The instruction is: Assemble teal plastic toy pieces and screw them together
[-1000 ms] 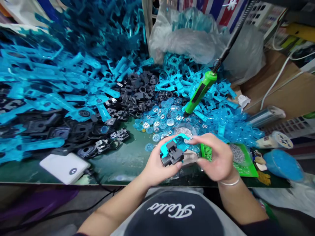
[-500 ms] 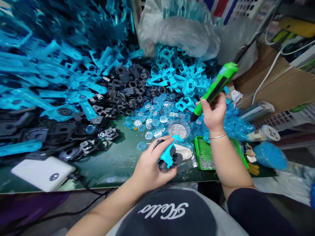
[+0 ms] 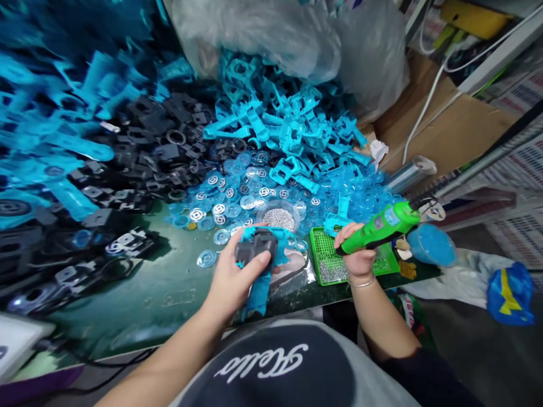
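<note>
My left hand (image 3: 237, 271) is closed round a blue and black plastic assembly (image 3: 257, 246), its thumb across the black part and a blue arm hanging toward the table edge. My right hand (image 3: 358, 257) grips a green electric screwdriver (image 3: 382, 226) that lies sideways over the green mesh tray (image 3: 318, 263). A small blue frame part (image 3: 338, 217) stands at the fingertips of that hand; whether they pinch it is unclear. Just beyond the assembly is a round tub of small metal pieces (image 3: 279, 219).
Clear blue discs (image 3: 229, 209) spread behind the hands. Black parts (image 3: 148, 141) and blue frames (image 3: 292, 124) are heaped farther back. At the left front sits a white box (image 3: 21, 345) with a cable. A tub of blue material (image 3: 431, 244) stands right.
The view has shifted right. The assembly has turned in my left hand, showing its black face. My right hand has lowered toward the green tray, and the screwdriver has tipped sideways.
</note>
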Tool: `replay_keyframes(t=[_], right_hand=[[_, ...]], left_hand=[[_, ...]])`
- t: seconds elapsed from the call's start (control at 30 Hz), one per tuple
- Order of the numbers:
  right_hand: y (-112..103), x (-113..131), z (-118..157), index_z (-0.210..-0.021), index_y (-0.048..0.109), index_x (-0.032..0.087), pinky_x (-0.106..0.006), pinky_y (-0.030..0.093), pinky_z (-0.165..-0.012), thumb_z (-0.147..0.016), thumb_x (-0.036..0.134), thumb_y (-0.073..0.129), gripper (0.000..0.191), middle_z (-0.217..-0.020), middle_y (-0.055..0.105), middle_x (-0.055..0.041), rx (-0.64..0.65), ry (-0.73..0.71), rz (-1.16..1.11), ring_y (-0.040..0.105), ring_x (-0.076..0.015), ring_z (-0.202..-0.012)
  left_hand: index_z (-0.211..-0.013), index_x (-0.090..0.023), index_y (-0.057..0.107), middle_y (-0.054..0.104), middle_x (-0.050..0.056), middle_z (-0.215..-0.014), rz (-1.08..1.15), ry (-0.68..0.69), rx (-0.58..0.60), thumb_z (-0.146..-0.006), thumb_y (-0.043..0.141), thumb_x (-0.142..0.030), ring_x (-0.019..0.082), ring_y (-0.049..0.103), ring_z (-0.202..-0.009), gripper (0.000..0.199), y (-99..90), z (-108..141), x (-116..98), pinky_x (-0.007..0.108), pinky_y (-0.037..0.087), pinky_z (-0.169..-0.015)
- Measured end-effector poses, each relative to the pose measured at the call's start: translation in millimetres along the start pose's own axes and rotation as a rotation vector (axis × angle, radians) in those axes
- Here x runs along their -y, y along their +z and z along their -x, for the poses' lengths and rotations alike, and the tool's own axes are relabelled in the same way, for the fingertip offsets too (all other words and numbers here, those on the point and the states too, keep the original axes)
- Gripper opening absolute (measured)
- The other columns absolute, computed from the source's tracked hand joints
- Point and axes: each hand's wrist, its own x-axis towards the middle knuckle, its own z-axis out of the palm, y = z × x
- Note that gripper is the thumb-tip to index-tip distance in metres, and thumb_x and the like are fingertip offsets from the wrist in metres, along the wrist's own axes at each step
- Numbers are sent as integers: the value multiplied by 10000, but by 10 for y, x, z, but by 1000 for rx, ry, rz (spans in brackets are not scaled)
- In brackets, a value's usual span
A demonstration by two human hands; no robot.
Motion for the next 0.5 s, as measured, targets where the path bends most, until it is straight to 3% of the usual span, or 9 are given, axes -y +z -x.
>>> replay_keyframes(t=[0.1, 0.17, 0.33, 0.5], right_hand=[[-40, -8, 48, -817, 558, 222, -265, 408, -418, -814, 827, 536, 606, -674, 503, 21, -7, 5, -17, 514, -129, -484], [-64, -20, 57, -808, 569, 220, -262, 405, -411, -814, 812, 552, 593, -661, 506, 20, -21, -1, -30, 517, -132, -485], [-86, -45, 54, -786, 578, 218, -252, 396, -393, -822, 797, 563, 580, -653, 507, 21, -59, -15, -47, 509, -126, -475], [-63, -44, 75, -794, 575, 222, -253, 386, -376, -838, 793, 538, 574, -648, 498, 20, -79, -25, -22, 502, -127, -463]], left_hand=[[-1125, -176, 597, 713, 23, -852, 14, -189, 84, -751, 807, -460, 169, 674, -601, 514, 128, -18, 27, 304, 589, -594], [-1126, -173, 613, 730, 38, -890, -45, -259, 107, -746, 809, -430, 167, 686, -600, 499, 200, -7, 61, 300, 588, -591], [-1118, -173, 651, 732, 46, -909, -191, -254, 74, -739, 800, -405, 172, 688, -594, 468, 269, 18, 108, 315, 595, -564], [-1126, -176, 643, 733, 33, -837, -163, -283, 107, -751, 800, -428, 166, 674, -539, 479, 234, -24, 117, 314, 590, -545]])
